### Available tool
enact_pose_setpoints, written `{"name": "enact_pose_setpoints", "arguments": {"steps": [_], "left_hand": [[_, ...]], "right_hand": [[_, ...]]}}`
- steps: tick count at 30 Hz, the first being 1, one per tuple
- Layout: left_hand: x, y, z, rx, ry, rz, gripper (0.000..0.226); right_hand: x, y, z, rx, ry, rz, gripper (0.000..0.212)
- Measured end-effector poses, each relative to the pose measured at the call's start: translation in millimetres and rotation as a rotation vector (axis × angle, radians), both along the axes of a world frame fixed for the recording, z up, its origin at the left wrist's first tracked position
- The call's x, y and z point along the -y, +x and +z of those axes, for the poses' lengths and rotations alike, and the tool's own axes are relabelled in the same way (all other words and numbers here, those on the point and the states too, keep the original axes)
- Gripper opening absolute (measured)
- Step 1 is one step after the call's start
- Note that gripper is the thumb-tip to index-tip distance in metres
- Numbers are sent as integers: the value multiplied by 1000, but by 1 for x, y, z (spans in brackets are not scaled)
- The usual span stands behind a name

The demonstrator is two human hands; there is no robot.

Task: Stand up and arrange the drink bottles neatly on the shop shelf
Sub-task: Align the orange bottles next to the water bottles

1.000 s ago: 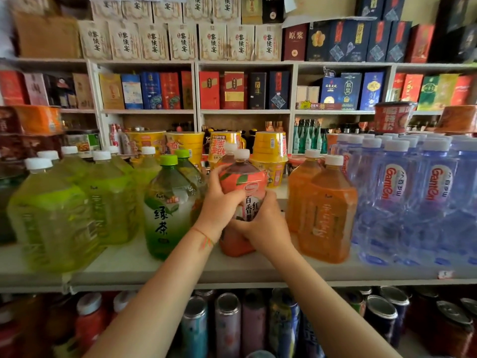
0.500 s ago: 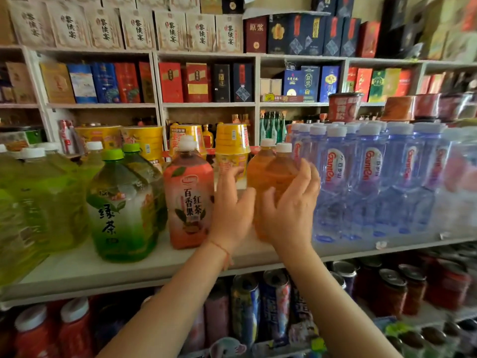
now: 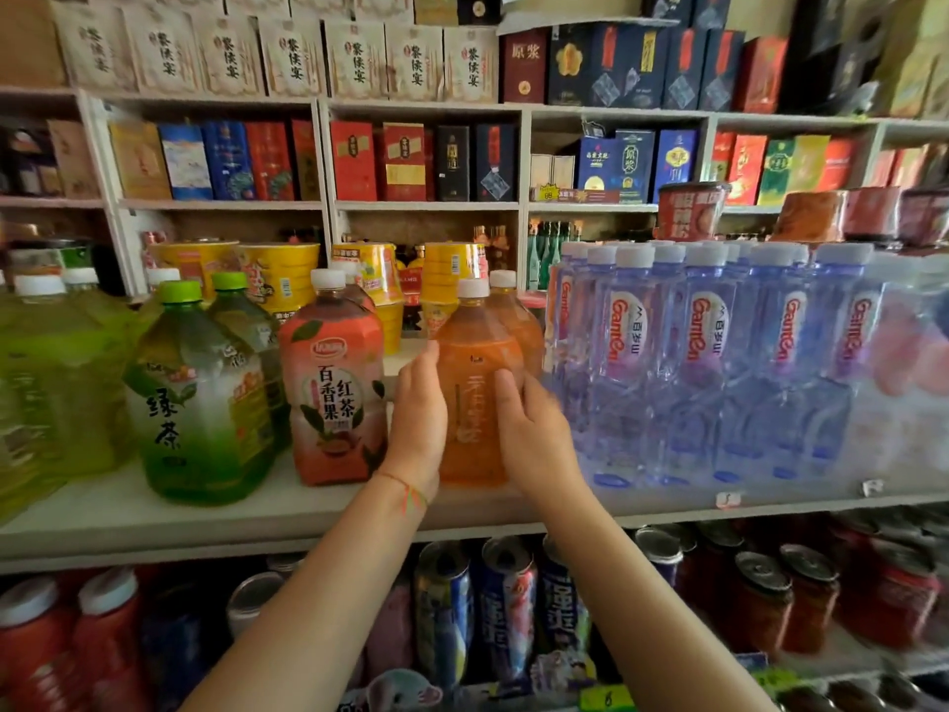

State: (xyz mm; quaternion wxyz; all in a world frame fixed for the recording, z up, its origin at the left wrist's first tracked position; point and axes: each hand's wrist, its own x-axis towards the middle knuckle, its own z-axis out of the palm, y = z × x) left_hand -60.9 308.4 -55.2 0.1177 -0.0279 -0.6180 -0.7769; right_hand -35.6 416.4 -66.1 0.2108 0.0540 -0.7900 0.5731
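Observation:
An orange tea bottle with a white cap stands upright on the white shelf, a second orange bottle just behind it. My left hand presses flat against its left side, fingers straight and pointing up. My right hand holds its right side, thumb on the front and fingers curved round it. A red passion-fruit tea bottle stands upright just left of my left hand. Green tea bottles and yellow-green bottles stand further left.
Packed rows of clear water bottles stand close against the orange bottles on the right. Yellow noodle tubs sit behind the drinks. Cans and jars fill the shelf below; boxed goods fill the shelves above.
My hands left the red tea bottle, now upright on the shelf, and moved right onto the orange bottle. My right hand slid lower on it; the view shifted right.

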Motion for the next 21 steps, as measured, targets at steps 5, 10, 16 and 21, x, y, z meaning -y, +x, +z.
{"name": "enact_pose_setpoints", "arguments": {"steps": [5, 10, 16, 21], "left_hand": [[-8, 6, -2, 53, 91, -70, 58], [-6, 1, 1, 44, 150, -4, 54], [-5, -4, 5, 39, 108, -37, 61], [-4, -6, 3, 30, 61, -57, 62]], "right_hand": [[-4, -19, 15, 195, -330, 16, 89], [1, -35, 9, 213, -396, -10, 119], [-9, -16, 24, 408, -376, 101, 73], [-11, -32, 33, 399, -443, 49, 66]]}}
